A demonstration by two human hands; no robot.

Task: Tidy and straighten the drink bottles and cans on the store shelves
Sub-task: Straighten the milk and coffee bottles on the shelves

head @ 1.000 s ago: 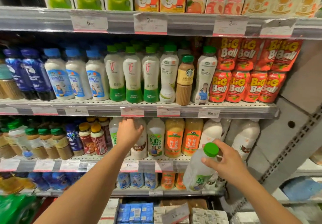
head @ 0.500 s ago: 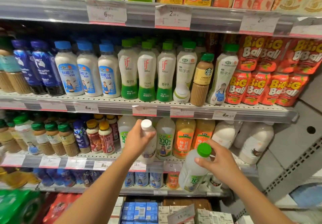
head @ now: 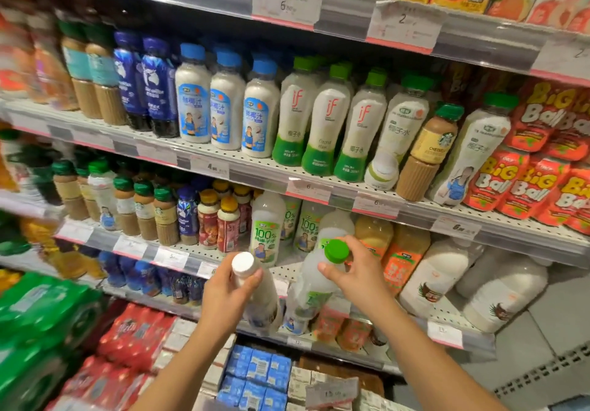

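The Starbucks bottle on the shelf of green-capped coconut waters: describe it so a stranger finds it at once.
Find the shelf above both hands, lined with white coconut water bottles. Toward its right end, before the red Big Ball packs, stands the Starbucks bottle: the only tan, ribbed one there.

The red pouches [head: 523, 184] at the right of the middle shelf read "BiG Ball". Three green-capped white bottles [head: 322, 129] carry "if" in red. A brown bottle [head: 429, 152] bears the Starbucks logo. A lower-shelf bottle [head: 266, 231] reads "100%". Price tags show "6" [head: 285, 5], "2" [head: 403, 21] and "4" [head: 210, 166].
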